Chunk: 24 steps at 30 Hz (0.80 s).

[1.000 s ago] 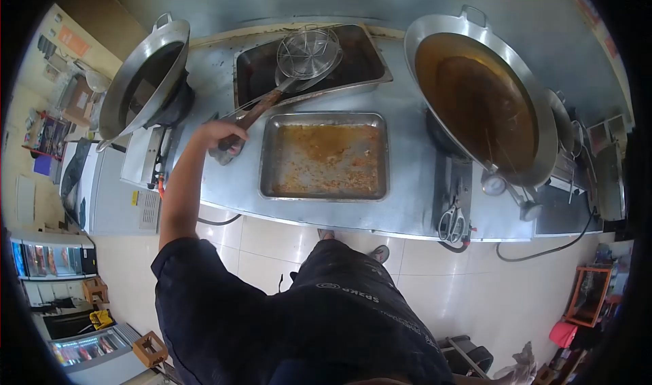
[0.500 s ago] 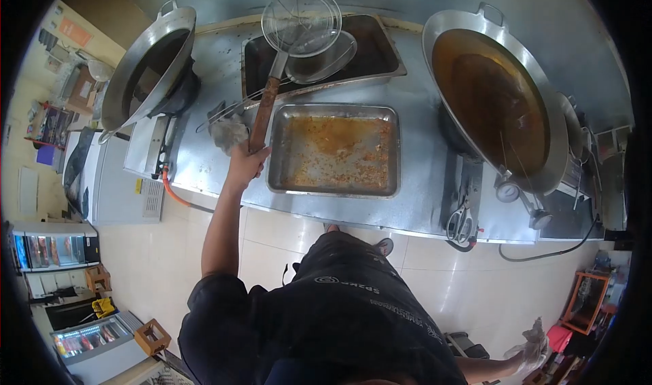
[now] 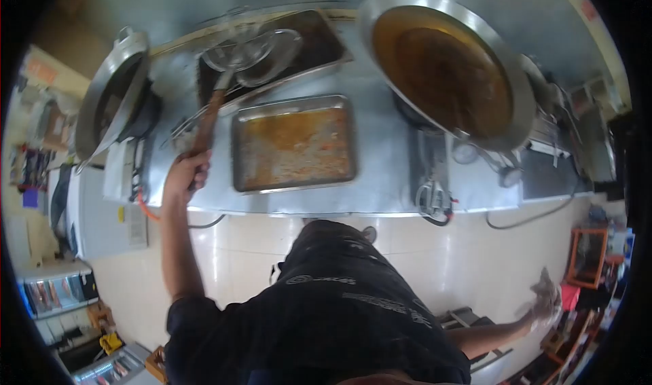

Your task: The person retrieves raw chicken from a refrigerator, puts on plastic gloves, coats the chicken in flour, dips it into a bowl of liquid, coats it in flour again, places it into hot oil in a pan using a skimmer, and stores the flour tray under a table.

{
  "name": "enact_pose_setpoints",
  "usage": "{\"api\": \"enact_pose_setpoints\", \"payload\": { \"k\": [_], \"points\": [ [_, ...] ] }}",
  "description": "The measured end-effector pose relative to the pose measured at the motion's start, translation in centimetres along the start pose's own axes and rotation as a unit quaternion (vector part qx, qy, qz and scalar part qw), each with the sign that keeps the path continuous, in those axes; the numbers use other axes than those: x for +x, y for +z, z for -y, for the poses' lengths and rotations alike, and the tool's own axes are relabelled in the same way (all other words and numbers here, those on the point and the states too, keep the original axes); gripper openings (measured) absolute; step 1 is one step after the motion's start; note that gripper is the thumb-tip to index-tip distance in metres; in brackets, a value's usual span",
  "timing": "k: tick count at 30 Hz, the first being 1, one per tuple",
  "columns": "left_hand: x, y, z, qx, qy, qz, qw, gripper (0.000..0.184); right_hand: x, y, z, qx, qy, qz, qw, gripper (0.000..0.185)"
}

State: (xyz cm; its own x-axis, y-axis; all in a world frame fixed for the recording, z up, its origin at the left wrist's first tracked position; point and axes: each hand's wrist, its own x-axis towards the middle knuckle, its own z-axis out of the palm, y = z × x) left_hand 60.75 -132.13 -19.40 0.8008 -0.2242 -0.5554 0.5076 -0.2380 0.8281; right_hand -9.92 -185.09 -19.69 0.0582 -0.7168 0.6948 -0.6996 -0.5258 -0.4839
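Observation:
My left hand (image 3: 188, 174) is wrapped round the wooden handle of a wire mesh strainer (image 3: 210, 113). Its round basket points away from me over a dark tray (image 3: 314, 35), overlapping a second strainer (image 3: 282, 51) that lies there. Whether the two baskets touch I cannot tell. To the right of this hand sits a shallow metal tray (image 3: 294, 105) with orange oil and crumbs on its bottom. Out at the lower right, away from the counter, my right hand (image 3: 543, 307) is covered in thin clear plastic; its fingers are too blurred to read.
A large wok (image 3: 441, 66) of brown oil stands at the right, with dial thermometers (image 3: 466, 154) at its near rim. Another wok (image 3: 112, 100) is at the left. Scissors (image 3: 433, 198) lie near the counter's front edge (image 3: 326, 214). An orange hose (image 3: 146, 208) hangs at the left.
My view has shifted, so the counter appears further left. My left hand still grips the strainer, whose basket now sits lower over the dark tray. My right hand appears higher in view.

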Motion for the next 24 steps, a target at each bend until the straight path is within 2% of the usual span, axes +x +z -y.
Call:
{"api": "enact_pose_setpoints", "payload": {
  "k": [3, 6, 10, 12, 14, 16, 20, 24],
  "points": [
    [-0.7, 0.3, -0.9, 0.050, 0.038, -0.013, 0.998, 0.015, 1.7, -0.6, -0.5, 0.022, -0.034, 0.011, 0.999, 0.023],
    [-1.5, 0.1, -3.3, 0.026, 0.059, -0.001, 0.998, 0.022, 3.8, -0.8, 0.1, 0.034, -0.038, 0.019, 0.999, 0.023],
    [-3.9, 1.7, -9.3, 0.022, 0.141, 0.014, 0.990, 0.029, 7.5, 1.0, 7.9, 0.075, 0.082, 0.026, 0.993, 0.027],
    [-4.7, 1.0, -12.7, 0.026, 0.169, 0.065, 0.983, 0.033, 9.5, 2.2, 13.1, 0.022, 0.087, 0.035, 0.995, 0.027],
    [-5.5, 1.2, -16.0, 0.010, 0.192, 0.117, 0.974, 0.035, 12.1, 2.9, 15.1, 0.008, 0.075, 0.063, 0.995, 0.029],
    [-6.8, 2.5, -19.1, -0.011, 0.187, 0.157, 0.970, 0.035, 14.3, 3.3, 15.5, 0.032, 0.048, 0.105, 0.993, 0.031],
    [-7.3, 5.4, -24.4, -0.051, 0.126, 0.304, 0.943, 0.035, 17.4, 5.7, 21.4, -0.039, -0.052, 0.052, 0.997, 0.030],
    [-6.5, 10.2, -26.9, 0.007, 0.066, 0.337, 0.939, 0.034, 20.4, 8.4, 28.0, -0.110, -0.116, 0.071, 0.985, 0.034]
  ]
}}
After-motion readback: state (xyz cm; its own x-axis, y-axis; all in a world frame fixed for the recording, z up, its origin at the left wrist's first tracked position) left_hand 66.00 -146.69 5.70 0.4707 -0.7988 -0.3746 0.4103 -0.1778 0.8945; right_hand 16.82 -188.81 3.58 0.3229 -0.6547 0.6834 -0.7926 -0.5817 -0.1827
